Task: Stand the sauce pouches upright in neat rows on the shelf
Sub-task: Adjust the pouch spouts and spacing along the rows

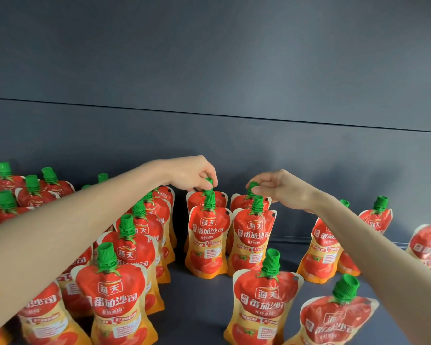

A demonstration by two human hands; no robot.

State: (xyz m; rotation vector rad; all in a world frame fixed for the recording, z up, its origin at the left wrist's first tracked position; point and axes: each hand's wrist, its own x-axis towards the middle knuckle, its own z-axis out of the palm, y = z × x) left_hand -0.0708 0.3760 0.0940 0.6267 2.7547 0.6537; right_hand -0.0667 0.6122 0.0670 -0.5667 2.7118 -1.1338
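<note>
Pinching caps at back of dark grey flat shelf [199, 310]: L hand [193, 175] grips green screw cap of a red-orange soft plastic sauce pouch [195, 198], R hand [279, 189] grips the neighbour pouch [239, 203] cap. Both upright behind front pair. Risk: forearms low over rows, a brush could topple pouches.

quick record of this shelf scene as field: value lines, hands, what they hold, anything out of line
setting: dark grey shelf with many red sauce pouches, green caps
left hand: pinches the cap of the rear left pouch in the middle pair
right hand: pinches the cap of the rear right pouch
held pouches: both upright, each behind a front pouch
out of line: leaning pouch at front right, tilted
</note>
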